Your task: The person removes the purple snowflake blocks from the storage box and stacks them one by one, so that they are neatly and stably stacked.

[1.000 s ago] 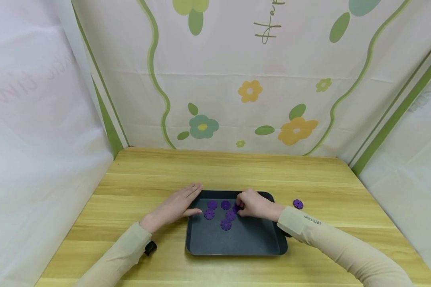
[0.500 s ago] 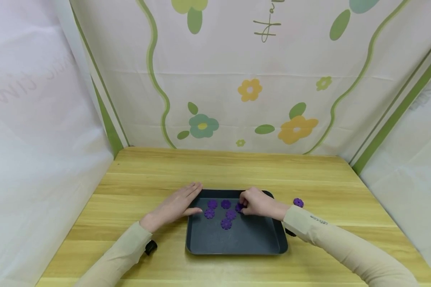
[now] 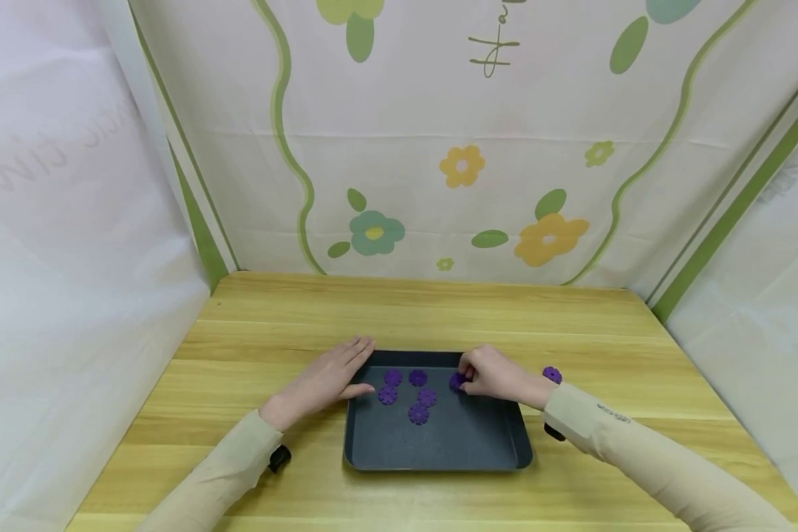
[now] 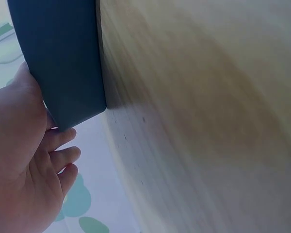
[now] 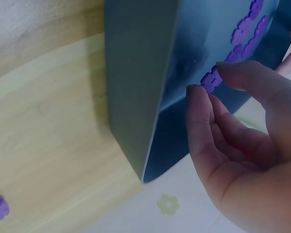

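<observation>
A dark baking tray [image 3: 439,447] lies on the wooden table, with several purple notched discs [image 3: 418,413], shaped like flowers, grouped in its far left part. My left hand [image 3: 326,378] rests over the tray's far left corner, fingers extended and thumb inside the rim. In the left wrist view, that hand [image 4: 26,150] shows beside the tray corner. Near the far right corner of the tray, my right hand [image 3: 502,375] pinches one purple notched disc [image 3: 457,382] between thumb and fingertip. The right wrist view shows this disc [image 5: 211,80] at the fingertips, close over the tray floor.
Another purple disc [image 3: 552,374] lies on the table [image 3: 625,347] to the right of the tray, just beyond the right sleeve. A white fabric wall [image 3: 399,177] with printed flowers rises behind the table's far edge, and white panels stand on both sides.
My right hand has moved to the right inside the tray, taking its disc away from the grouped ones. The left hand and the tray have stayed in place.
</observation>
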Motion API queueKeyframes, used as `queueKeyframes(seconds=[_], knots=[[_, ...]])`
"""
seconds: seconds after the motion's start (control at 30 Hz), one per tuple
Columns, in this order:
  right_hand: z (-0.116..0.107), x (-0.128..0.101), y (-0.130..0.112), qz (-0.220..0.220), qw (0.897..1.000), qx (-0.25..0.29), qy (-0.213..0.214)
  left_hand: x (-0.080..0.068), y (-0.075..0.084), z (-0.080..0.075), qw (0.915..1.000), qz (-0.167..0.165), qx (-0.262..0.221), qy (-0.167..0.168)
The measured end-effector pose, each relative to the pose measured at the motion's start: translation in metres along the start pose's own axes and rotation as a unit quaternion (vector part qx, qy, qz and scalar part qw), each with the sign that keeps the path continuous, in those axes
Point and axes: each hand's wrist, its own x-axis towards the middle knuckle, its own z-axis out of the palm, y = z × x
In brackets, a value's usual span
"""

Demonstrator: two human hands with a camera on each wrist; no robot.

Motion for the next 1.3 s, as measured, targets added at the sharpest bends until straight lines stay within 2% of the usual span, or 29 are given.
queueKeyframes(seconds=[0.43,0.63,1.03,1.3], knots=[[-0.021,-0.014,0.010,0.026,0.999,-0.013,0.021,0.000,0.001,0.001,0.9992,0.010,0.036,0.012],[-0.028,-0.023,0.019,0.035,0.998,-0.024,0.046,0.000,0.001,0.001,0.9994,0.007,0.031,0.014],[-0.040,-0.039,0.039,0.063,0.996,-0.013,0.063,-0.001,0.001,0.000,0.9998,-0.006,0.018,0.002],[-0.041,-0.050,0.054,0.078,0.993,-0.029,0.081,-0.002,0.000,0.001,0.9997,0.001,0.023,0.012]])
